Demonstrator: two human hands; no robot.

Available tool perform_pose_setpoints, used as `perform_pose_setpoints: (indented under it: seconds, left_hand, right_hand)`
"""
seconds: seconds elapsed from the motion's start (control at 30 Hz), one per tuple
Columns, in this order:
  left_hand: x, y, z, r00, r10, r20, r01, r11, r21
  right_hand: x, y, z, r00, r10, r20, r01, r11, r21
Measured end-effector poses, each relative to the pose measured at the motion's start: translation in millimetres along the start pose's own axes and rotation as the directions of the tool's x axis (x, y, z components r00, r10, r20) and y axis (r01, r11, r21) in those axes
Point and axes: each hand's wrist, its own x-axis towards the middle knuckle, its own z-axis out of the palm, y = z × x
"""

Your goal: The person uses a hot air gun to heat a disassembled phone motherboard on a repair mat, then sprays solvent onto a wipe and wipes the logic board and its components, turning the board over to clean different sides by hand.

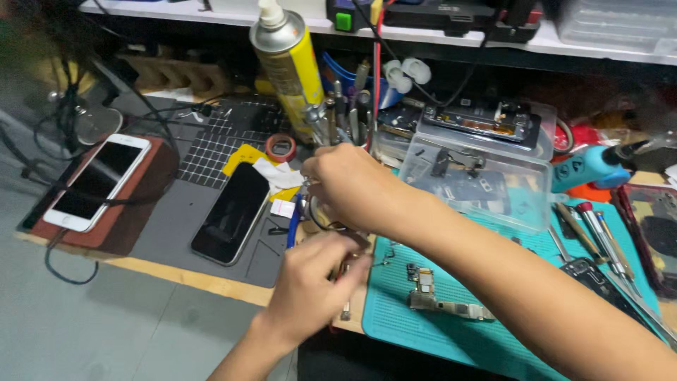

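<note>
The right hand point(352, 187) is reaching across from the right side, over the edge of the teal mat point(395, 317), and its fingers are curling downward and closing on something small near the blue-handled tool point(294, 224) — the thing itself is hidden under the knuckles, so I cannot tell what it is pinching. The left hand point(314, 282) is coming up from below, just under the right one, and its fingers are closing around a small dark part point(347, 267) that is showing only a little between them.

The two hands are nearly touching, one above the other, at the seam where the grey mat point(169, 226) is meeting the teal one. The small part is lying toward the right hand from the left grip, up and slightly to the right, so the right hand is the nearer one to whatever is between them.

A black phone point(233, 212) is lying face up just left of the hands, its long axis running up and slightly right. A small circuit board point(441, 300) is lying on the teal mat to the right — well apart from both grips.
</note>
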Motion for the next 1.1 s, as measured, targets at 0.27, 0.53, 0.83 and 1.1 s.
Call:
perform_pose_setpoints:
  seconds: [0.27,0.53,0.83,1.1]
  left_hand:
    - [40.0,-73.3,-52.6,0.956,-0.055,-0.288,0.125,0.965,0.229]
    - [59.7,-123.2,-63.0,0.969,-0.13,-0.211,0.202,0.909,0.365]
    - [74.8,-146.3,-56.7,0.988,-0.14,-0.067,0.153,0.949,0.276]
    - [122.5,-116.9,-73.5,0.869,-0.344,-0.356,0.013,0.735,-0.678]
  right_hand:
    - [64.6,20.2,52.2,0.982,0.172,0.072,-0.163,0.979,-0.119]
    - [75.7,20.9,61.9,0.963,0.229,0.144,-0.195,0.957,-0.217]
    - [75.9,14.3,46.6,0.964,0.262,0.035,-0.258,0.962,-0.092]
    - [74.2,-12.2,-3.8,0.906,0.3,-0.298,-0.112,0.85,0.514]
